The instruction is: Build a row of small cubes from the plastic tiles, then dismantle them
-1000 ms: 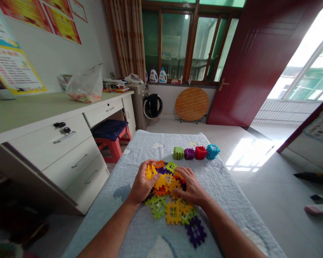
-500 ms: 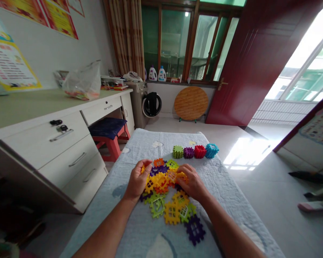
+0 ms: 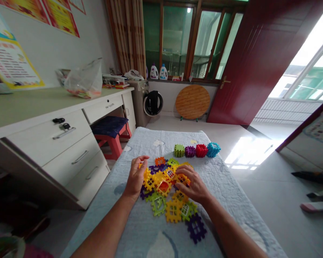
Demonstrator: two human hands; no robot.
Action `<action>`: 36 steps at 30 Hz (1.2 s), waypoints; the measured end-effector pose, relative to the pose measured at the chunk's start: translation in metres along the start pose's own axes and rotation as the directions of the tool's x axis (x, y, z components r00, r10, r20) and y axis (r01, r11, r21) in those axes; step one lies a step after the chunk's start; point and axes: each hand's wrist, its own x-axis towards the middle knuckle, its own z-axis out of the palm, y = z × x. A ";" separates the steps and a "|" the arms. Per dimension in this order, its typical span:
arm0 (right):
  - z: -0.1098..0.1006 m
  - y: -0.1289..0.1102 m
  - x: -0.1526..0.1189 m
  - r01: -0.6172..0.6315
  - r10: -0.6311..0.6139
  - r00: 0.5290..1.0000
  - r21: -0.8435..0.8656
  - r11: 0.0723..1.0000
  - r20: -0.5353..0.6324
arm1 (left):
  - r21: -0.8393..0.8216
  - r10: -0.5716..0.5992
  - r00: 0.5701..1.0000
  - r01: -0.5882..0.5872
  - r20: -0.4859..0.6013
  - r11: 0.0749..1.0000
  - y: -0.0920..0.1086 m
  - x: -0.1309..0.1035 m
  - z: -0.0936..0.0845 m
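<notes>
A loose pile of notched plastic building tiles, among them a yellow tile with an orange centre [image 3: 163,187], lies on the cloth-covered table [image 3: 140,229]. At the pile's left edge is my left hand [image 3: 136,177], fingers raised and apart, beside yellow tiles [image 3: 150,182] and partly hiding them. My right hand [image 3: 193,183] reaches over the pile's right side. Its thumb and fingers are spread around a yellow tile, and I see no firm grip. Nearer me lie a green tile [image 3: 158,204], another yellow tile [image 3: 173,210] and a dark purple tile [image 3: 196,228].
Behind the pile stands a row of same-coloured stacks: green [image 3: 179,150], purple [image 3: 190,151], red [image 3: 201,150] and blue [image 3: 213,149]. On the left are a desk [image 3: 43,104] with drawers and a stool [image 3: 111,129]. A person's foot [image 3: 309,207] shows at far right.
My left fingers have spread and lifted from the yellow tiles. My right fingers have opened somewhat over the pile. Tiles in the middle have shifted, with the orange-centred one now plainer.
</notes>
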 end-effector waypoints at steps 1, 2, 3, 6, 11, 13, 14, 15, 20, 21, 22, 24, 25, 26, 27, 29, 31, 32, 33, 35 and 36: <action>-0.001 -0.001 0.000 -0.006 0.006 1.000 -0.008 1.000 0.005 | 0.025 0.008 1.000 -0.007 -0.006 1.000 -0.001 0.001 -0.001; -0.001 -0.001 0.000 -0.011 0.011 1.000 -0.031 0.999 0.001 | 0.047 0.014 1.000 -0.014 -0.009 0.999 -0.001 0.002 -0.002; -0.001 -0.001 0.001 -0.012 0.012 1.000 -0.066 0.998 -0.007 | 0.062 0.019 1.000 -0.019 -0.004 0.998 -0.001 0.003 -0.003; 0.002 -0.001 0.003 0.009 -0.006 1.000 -0.196 0.981 0.017 | 0.064 0.007 0.999 -0.010 0.048 0.998 -0.001 0.005 -0.005; 0.013 -0.003 0.007 0.073 -0.025 0.982 -0.256 0.964 0.187 | 0.031 -0.071 0.977 0.066 0.201 0.997 -0.002 0.007 -0.006; 0.014 0.000 0.007 0.075 -0.022 0.980 -0.265 0.961 0.199 | 0.005 -0.104 0.948 0.108 0.299 0.994 -0.002 0.007 -0.008; 0.014 0.002 0.007 0.067 -0.016 0.982 -0.269 0.961 0.187 | -0.009 -0.116 0.931 0.127 0.346 0.992 -0.001 0.006 -0.010; 0.013 0.005 0.006 0.053 -0.008 0.986 -0.270 0.961 0.164 | -0.020 -0.118 0.914 0.137 0.387 0.990 0.000 0.006 -0.011; 0.008 0.020 0.001 -0.050 0.043 0.998 -0.188 0.981 -0.041 | 0.102 0.028 0.845 -0.097 0.534 0.990 0.007 0.002 -0.013; 0.007 0.023 0.000 -0.078 0.063 0.994 -0.162 0.984 -0.092 | 0.158 0.073 0.820 -0.196 0.567 0.968 0.009 0.001 -0.012; 0.006 0.025 -0.001 -0.108 0.088 0.986 -0.139 0.984 -0.144 | 0.211 0.110 0.793 -0.289 0.599 0.934 0.010 0.000 -0.010; 0.006 0.027 -0.002 -0.164 0.133 0.963 -0.116 0.980 -0.232 | 0.291 0.147 0.748 -0.421 0.647 0.859 0.012 -0.003 -0.006; 0.006 0.027 -0.002 -0.182 0.147 0.954 -0.114 0.977 -0.262 | 0.321 0.151 0.740 -0.454 0.656 0.831 0.013 -0.004 -0.004; 0.007 0.026 -0.003 -0.191 0.153 0.948 -0.116 0.975 -0.280 | 0.341 0.153 0.738 -0.473 0.657 0.813 0.013 -0.006 -0.002; 0.008 0.025 -0.002 -0.190 0.150 0.947 -0.121 0.974 -0.283 | 0.353 0.156 0.741 -0.481 0.653 0.803 0.014 -0.007 0.000; 0.010 0.020 -0.001 -0.162 0.127 0.961 -0.129 0.978 -0.246 | 0.366 0.168 0.758 -0.481 0.631 0.796 0.015 -0.008 0.003; 0.011 0.014 0.000 -0.130 0.107 0.980 -0.133 0.983 -0.170 | 0.373 0.198 0.794 -0.470 0.575 0.800 0.015 -0.009 0.004; 0.010 0.011 0.000 -0.124 0.106 0.985 -0.132 0.983 -0.138 | 0.375 0.219 0.817 -0.460 0.533 0.805 0.016 -0.009 0.004; 0.010 0.010 0.001 -0.127 0.112 0.986 -0.131 0.983 -0.121 | 0.371 0.242 0.839 -0.450 0.488 0.812 0.016 -0.009 0.004; 0.006 0.010 0.001 -0.153 0.135 0.982 -0.136 0.979 -0.132 | 0.332 0.289 0.865 -0.437 0.410 0.836 0.016 -0.009 0.003; 0.005 0.013 0.000 -0.167 0.146 0.978 -0.144 0.975 -0.148 | 0.298 0.306 0.873 -0.429 0.381 0.853 0.016 -0.010 0.002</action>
